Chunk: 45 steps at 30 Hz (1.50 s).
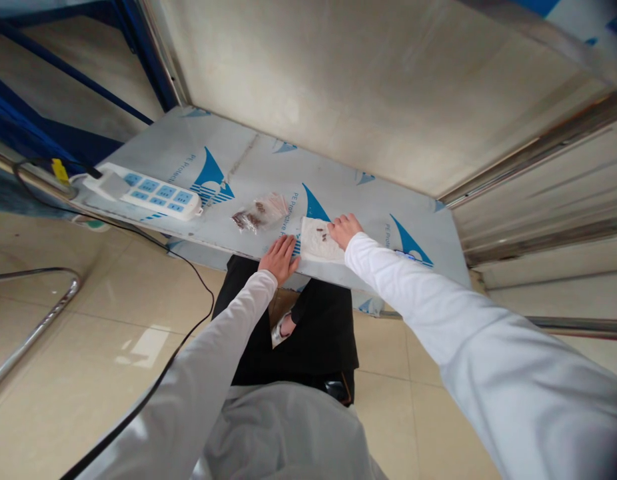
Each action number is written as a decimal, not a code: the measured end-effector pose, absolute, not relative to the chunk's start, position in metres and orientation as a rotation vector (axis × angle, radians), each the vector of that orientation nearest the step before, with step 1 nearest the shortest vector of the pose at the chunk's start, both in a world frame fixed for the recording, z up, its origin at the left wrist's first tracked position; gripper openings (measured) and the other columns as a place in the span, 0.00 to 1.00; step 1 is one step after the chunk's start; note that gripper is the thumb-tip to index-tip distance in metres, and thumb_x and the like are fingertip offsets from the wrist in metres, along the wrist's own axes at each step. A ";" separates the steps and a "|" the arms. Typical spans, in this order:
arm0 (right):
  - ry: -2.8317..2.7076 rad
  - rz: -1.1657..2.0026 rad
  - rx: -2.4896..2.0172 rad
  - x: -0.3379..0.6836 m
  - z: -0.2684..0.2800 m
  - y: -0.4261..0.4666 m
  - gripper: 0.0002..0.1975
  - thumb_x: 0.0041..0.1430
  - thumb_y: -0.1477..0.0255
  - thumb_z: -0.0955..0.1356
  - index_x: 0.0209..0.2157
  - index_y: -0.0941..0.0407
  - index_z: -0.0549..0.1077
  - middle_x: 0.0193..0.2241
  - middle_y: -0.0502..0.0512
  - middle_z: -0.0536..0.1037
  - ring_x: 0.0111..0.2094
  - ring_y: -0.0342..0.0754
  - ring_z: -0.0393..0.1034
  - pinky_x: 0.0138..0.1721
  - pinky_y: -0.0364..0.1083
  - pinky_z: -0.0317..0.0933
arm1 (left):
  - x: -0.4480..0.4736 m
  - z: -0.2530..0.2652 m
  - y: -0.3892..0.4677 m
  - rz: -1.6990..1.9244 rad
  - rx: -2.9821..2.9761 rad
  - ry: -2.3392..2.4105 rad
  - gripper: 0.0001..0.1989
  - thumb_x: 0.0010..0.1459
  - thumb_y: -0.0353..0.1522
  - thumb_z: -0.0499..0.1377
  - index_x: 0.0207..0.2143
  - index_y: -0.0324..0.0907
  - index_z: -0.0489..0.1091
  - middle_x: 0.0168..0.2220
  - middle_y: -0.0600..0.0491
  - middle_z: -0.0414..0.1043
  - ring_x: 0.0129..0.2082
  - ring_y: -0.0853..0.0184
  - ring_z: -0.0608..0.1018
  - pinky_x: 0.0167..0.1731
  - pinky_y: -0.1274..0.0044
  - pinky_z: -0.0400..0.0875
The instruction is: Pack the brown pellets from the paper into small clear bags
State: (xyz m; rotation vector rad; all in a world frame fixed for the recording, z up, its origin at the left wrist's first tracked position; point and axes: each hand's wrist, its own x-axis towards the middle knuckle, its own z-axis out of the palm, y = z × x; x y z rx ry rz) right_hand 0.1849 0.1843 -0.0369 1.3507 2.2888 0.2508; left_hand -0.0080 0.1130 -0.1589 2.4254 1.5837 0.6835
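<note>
A white paper or cloth square (313,248) lies on the film-covered table (248,248), with a few small brown pieces (322,234) on it. Over its right side, my right hand (344,230) has its fingers curled and pressed together; whatever they hold, if anything, is hidden. My left hand (280,259) lies flat at the table's front edge, just left of the square, with its fingers stretched out. Behind that hand lies a clear plastic bag (268,210) of small dark brown pieces, apart from both hands.
A white power strip (161,195) with a plug in it lies at the table's left end. Its black cable (201,273) hangs down past my left arm. A metal panel (338,80) rises behind the table. Beside my right forearm is a small dark blue item (404,254).
</note>
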 end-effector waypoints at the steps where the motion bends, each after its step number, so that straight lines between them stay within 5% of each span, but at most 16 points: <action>1: 2.299 0.247 1.336 0.186 -0.036 0.185 0.14 0.58 0.75 0.64 0.45 0.62 0.71 0.43 0.70 0.75 0.46 0.59 0.65 0.46 0.56 0.51 | -0.008 -0.159 0.113 0.683 2.426 1.582 0.27 0.63 0.38 0.48 0.61 0.35 0.61 0.62 0.42 0.62 0.63 0.54 0.62 0.62 0.63 0.56; 11: 2.444 0.050 1.349 0.196 -0.026 0.197 0.17 0.44 0.79 0.72 0.40 0.60 0.73 0.42 0.66 0.76 0.48 0.59 0.65 0.50 0.54 0.48 | -0.007 -0.159 0.113 0.701 2.390 1.576 0.27 0.62 0.38 0.49 0.60 0.35 0.61 0.61 0.41 0.62 0.64 0.54 0.61 0.62 0.63 0.56; 22: 2.464 -0.199 2.252 0.269 -0.061 0.150 0.26 0.49 0.58 0.70 0.46 0.56 0.65 0.32 0.51 0.75 0.31 0.49 0.71 0.35 0.46 0.62 | -0.018 -0.138 0.114 0.867 2.237 1.671 0.19 0.62 0.37 0.50 0.52 0.40 0.66 0.53 0.44 0.71 0.54 0.60 0.72 0.54 0.68 0.67; 26: 2.195 -0.180 2.656 0.294 -0.086 0.132 0.31 0.48 0.52 0.68 0.47 0.59 0.65 0.32 0.56 0.75 0.33 0.54 0.71 0.37 0.52 0.64 | -0.027 -0.115 0.150 0.885 2.089 1.917 0.17 0.64 0.37 0.48 0.50 0.40 0.68 0.49 0.43 0.71 0.51 0.57 0.72 0.52 0.65 0.66; 32: 1.903 -0.064 3.003 0.290 -0.091 0.124 0.43 0.45 0.49 0.70 0.55 0.64 0.60 0.51 0.78 0.66 0.52 0.70 0.62 0.47 0.63 0.58 | -0.027 -0.093 0.206 0.615 1.974 2.206 0.28 0.59 0.43 0.54 0.57 0.36 0.63 0.55 0.36 0.66 0.52 0.46 0.69 0.48 0.57 0.64; 37: 2.063 0.074 3.122 0.264 -0.087 0.091 0.29 0.53 0.61 0.67 0.54 0.61 0.64 0.51 0.71 0.68 0.53 0.65 0.61 0.52 0.61 0.56 | -0.029 -0.091 0.212 0.361 2.057 2.185 0.18 0.61 0.36 0.51 0.43 0.34 0.74 0.47 0.39 0.73 0.51 0.50 0.69 0.50 0.59 0.59; 45: 2.439 -0.153 3.253 0.195 -0.093 -0.006 0.17 0.59 0.64 0.65 0.47 0.57 0.69 0.46 0.63 0.72 0.50 0.56 0.65 0.52 0.59 0.60 | -0.029 -0.092 0.205 0.302 2.134 2.166 0.19 0.56 0.43 0.56 0.39 0.38 0.77 0.45 0.37 0.75 0.51 0.47 0.69 0.49 0.59 0.54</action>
